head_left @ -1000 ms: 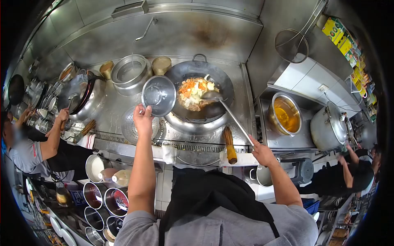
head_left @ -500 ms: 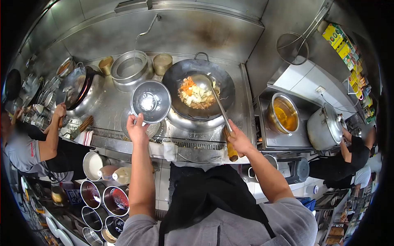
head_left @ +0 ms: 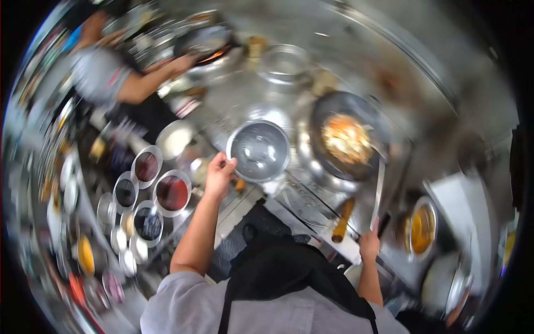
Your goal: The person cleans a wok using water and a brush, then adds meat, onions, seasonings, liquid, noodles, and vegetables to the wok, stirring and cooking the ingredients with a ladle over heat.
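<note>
My left hand (head_left: 221,173) grips the rim of a round metal bowl (head_left: 258,151), held tilted above the front edge of the stove; no food shows in it. My right hand (head_left: 369,245) is closed around the handle of a long metal ladle (head_left: 380,192). The ladle reaches to the right side of a dark wok (head_left: 329,106), where motion blur obscures its head. Inside the wok lies a heap of orange and pale sliced food (head_left: 346,139). A thick wooden handle (head_left: 343,221) rests on the stove edge, left of my right hand.
Left of me stand several pots of sauce, including a red one (head_left: 172,193). A pot of orange liquid (head_left: 421,229) is on the right. Another person (head_left: 105,72) works at a second wok (head_left: 206,42) at upper left. Much of the view is blurred.
My view has swung to the left, showing more of the sauce pots. The ladle has shifted from over the food to the wok's right side. The bowl stays in my left hand.
</note>
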A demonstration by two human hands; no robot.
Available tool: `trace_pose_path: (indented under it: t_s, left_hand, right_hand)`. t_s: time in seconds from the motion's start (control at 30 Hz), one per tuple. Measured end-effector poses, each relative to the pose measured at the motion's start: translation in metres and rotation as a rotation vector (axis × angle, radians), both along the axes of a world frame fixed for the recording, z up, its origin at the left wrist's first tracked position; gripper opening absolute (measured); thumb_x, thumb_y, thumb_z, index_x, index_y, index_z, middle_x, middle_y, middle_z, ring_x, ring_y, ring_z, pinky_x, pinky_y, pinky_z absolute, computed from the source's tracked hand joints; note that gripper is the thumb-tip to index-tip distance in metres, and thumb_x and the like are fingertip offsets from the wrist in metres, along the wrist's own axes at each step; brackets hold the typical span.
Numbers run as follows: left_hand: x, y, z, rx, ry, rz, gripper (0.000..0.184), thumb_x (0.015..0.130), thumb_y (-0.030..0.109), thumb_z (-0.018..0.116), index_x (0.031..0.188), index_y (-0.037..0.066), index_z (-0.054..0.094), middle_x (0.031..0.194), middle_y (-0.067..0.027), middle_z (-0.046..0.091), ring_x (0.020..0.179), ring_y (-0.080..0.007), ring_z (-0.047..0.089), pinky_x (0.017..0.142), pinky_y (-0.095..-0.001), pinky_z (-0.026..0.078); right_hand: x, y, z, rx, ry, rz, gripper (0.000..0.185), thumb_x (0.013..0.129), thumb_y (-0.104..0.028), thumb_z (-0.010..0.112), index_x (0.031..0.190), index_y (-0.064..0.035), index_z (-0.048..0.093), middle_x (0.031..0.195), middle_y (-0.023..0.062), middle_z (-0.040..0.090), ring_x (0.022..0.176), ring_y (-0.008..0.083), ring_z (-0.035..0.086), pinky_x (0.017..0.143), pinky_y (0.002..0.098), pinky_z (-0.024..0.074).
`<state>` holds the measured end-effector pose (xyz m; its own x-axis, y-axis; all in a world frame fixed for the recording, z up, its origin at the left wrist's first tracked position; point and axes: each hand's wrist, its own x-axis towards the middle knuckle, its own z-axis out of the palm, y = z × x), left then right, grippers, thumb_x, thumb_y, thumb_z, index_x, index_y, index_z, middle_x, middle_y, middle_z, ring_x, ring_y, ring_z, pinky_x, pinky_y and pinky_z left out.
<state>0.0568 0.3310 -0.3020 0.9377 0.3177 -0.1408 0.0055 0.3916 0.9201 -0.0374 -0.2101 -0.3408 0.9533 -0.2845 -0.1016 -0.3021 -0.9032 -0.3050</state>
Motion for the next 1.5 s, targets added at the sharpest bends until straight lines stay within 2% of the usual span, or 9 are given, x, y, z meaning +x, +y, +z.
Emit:
trace_pose_path:
  t_s: [0.13,0.37,0.6,0.77,0.93,1.07,1.27,1.43,1.5]
  left_hand:
    - [-0.140,0.049,0.022,0.054,0.081,0.230,0.022,0.090,0.013,0.065,0.078,0.014,0.047,0.072,0.0071,0.047,0.064,-0.0049,0.042,0.054,-0.0229,0.035]
    - [-0.433,0.074,-0.075,0.039,0.198,1.401,0.009,0.084,0.011,0.058,0.089,0.005,0.061,0.080,-0.0035,0.060,0.066,-0.0143,0.058,0.054,-0.0318,0.050]
    - [-0.650,0.049,-0.100,-0.335,0.247,2.072,0.021,0.096,0.013,0.048,0.110,-0.003,0.048,0.105,-0.0195,0.063,0.083,-0.0302,0.069,0.066,-0.0412,0.061]
    - [-0.712,0.076,-0.130,-0.313,0.113,2.047,0.021,0.103,0.020,0.043,0.114,0.004,0.051,0.111,-0.0158,0.064,0.084,-0.0264,0.069,0.059,-0.0355,0.056]
    - [-0.815,0.148,-0.122,-0.363,0.123,2.173,0.034,0.100,0.025,0.051,0.125,0.002,0.047,0.115,-0.0154,0.059,0.092,-0.0288,0.066,0.068,-0.0391,0.057]
    - [-0.879,0.210,-0.094,-0.511,-0.023,2.494,0.024,0.098,0.018,0.053,0.115,0.001,0.051,0.095,-0.0122,0.063,0.074,-0.0250,0.066,0.055,-0.0353,0.054]
    - [-0.941,0.247,-0.139,-0.350,-0.162,2.608,0.024,0.084,-0.001,0.055,0.108,-0.004,0.061,0.095,-0.0144,0.067,0.069,-0.0233,0.066,0.050,-0.0330,0.051]
    - [-1.015,0.235,-0.203,0.334,0.655,2.459,0.025,0.077,0.022,0.072,0.086,-0.001,0.067,0.087,-0.0164,0.069,0.067,-0.0259,0.063,0.067,-0.0442,0.051]
    - [-0.980,0.209,-0.133,0.122,0.441,2.289,0.031,0.079,0.017,0.071,0.103,0.000,0.062,0.083,-0.0081,0.063,0.064,-0.0182,0.056,0.051,-0.0350,0.048]
  right_hand:
    - [0.042,-0.047,-0.032,0.278,-0.523,0.411,0.078,0.087,-0.005,0.051,0.156,-0.0153,0.016,0.128,0.0225,0.056,0.069,0.0323,0.063,0.061,0.0414,0.0521]
    - [0.164,0.005,-0.017,1.552,0.046,-0.014,0.018,0.098,-0.017,0.051,0.116,-0.0140,0.050,0.071,-0.0002,0.049,0.049,0.0103,0.043,0.043,0.0235,0.0399]
    - [0.164,0.083,0.003,1.578,0.068,0.130,0.020,0.100,-0.021,0.049,0.083,-0.0125,0.045,0.066,-0.0019,0.046,0.051,0.0094,0.042,0.045,0.0249,0.0384]
    - [0.114,0.156,0.018,1.369,-0.120,0.050,0.025,0.082,-0.009,0.058,0.061,0.0003,0.047,0.056,0.0162,0.046,0.045,0.0237,0.042,0.046,0.0435,0.0407]
    - [0.061,0.214,0.012,1.290,-0.139,0.006,0.015,0.083,-0.002,0.052,0.068,0.0002,0.053,0.058,0.0132,0.049,0.056,0.0273,0.049,0.050,0.0437,0.0404]
    - [0.156,0.160,-0.064,0.431,-0.157,0.800,0.017,0.082,-0.007,0.053,0.066,-0.0052,0.055,0.062,0.0075,0.055,0.057,0.0265,0.050,0.049,0.0426,0.0380]
    - [0.094,0.205,-0.011,1.457,0.102,-0.073,0.026,0.097,-0.023,0.050,0.073,-0.0143,0.044,0.057,-0.0013,0.045,0.047,0.0110,0.041,0.044,0.0248,0.0394]
    - [0.039,0.193,0.015,1.538,0.027,0.017,0.025,0.096,-0.027,0.051,0.075,-0.0143,0.050,0.058,-0.0029,0.050,0.046,0.0106,0.048,0.041,0.0246,0.0409]
    - [0.061,0.156,-0.001,1.464,0.045,-0.092,0.028,0.096,-0.029,0.049,0.072,-0.0159,0.050,0.057,-0.0022,0.050,0.045,0.0118,0.049,0.040,0.0253,0.0404]
